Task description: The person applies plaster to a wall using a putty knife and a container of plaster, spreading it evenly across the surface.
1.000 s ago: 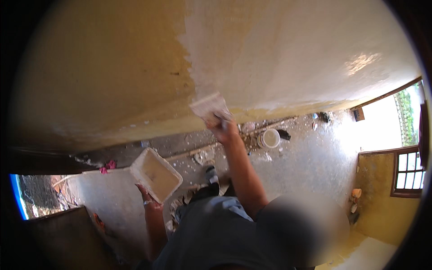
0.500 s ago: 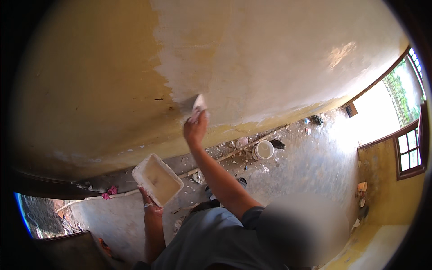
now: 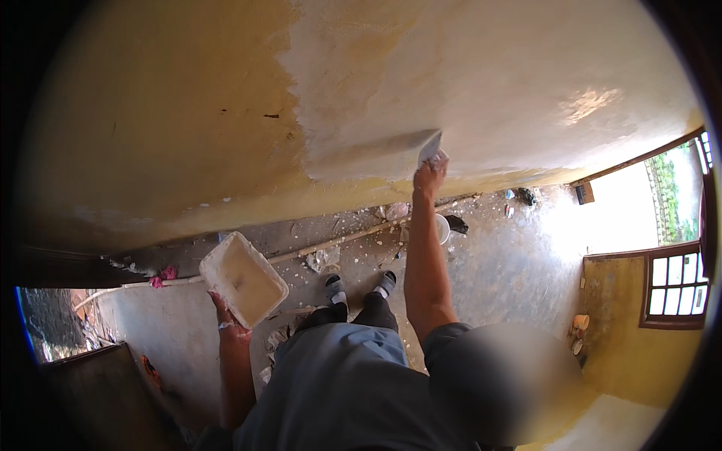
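Observation:
My right hand [image 3: 431,179] is closed around a putty knife [image 3: 429,147], whose wide blade meets the wall [image 3: 519,83]. Pale filler covers the wall on the right; bare yellow paint shows on the left, with a ragged border between. A freshly smoothed band trails left from the blade. Lower left, my left hand [image 3: 232,319] supports a white rectangular tub [image 3: 268,307] from beneath and the side, the fingers partly hidden by it. Creamy filler [image 3: 247,284] lies inside the tub. White smears mark both hands.
A long pole [image 3: 331,244] lies along the wall's foot among crumbs and scraps. Behind my right forearm stands a white bucket [image 3: 443,228], beside a black bag [image 3: 456,224]. My sandalled feet [image 3: 335,289] are on the grey floor. A barred window [image 3: 678,289] and bright doorway are at right.
My right hand has swept the putty knife rightward and slightly up along the wall. The tub and left hand sit a little farther left and lower tilt looks similar; the view has shifted.

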The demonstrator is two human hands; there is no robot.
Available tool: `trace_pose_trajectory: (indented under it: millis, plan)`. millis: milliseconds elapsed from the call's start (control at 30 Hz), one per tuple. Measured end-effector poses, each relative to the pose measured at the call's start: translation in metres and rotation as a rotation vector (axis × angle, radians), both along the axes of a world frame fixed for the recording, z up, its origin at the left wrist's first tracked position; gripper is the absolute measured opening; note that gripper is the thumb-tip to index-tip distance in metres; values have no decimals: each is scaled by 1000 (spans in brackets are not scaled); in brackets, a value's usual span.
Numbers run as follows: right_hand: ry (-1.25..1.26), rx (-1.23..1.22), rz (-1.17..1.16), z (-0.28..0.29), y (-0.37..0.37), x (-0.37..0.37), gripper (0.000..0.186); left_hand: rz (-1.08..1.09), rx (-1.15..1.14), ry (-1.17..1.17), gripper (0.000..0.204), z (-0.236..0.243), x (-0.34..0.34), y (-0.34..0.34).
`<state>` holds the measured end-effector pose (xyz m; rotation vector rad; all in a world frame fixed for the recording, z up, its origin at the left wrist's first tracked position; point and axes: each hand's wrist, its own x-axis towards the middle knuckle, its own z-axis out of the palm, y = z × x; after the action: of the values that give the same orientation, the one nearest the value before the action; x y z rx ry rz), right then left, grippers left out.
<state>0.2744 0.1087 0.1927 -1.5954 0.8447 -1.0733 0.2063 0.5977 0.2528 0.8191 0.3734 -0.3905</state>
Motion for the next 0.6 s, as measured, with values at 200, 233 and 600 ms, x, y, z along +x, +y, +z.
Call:
trace_pose_trajectory:
  millis: [200, 233, 600]
  plan:
    - [225, -279, 170, 4, 228, 74, 49, 32, -51, -57, 75, -6, -8, 20]
    - [257, -417, 174, -2, 260, 81, 51, 24, -72, -48, 79, -3, -7, 16]
    - [-653, 1125, 533, 34, 137, 44, 11, 44, -150, -28, 80, -4, 0, -4]
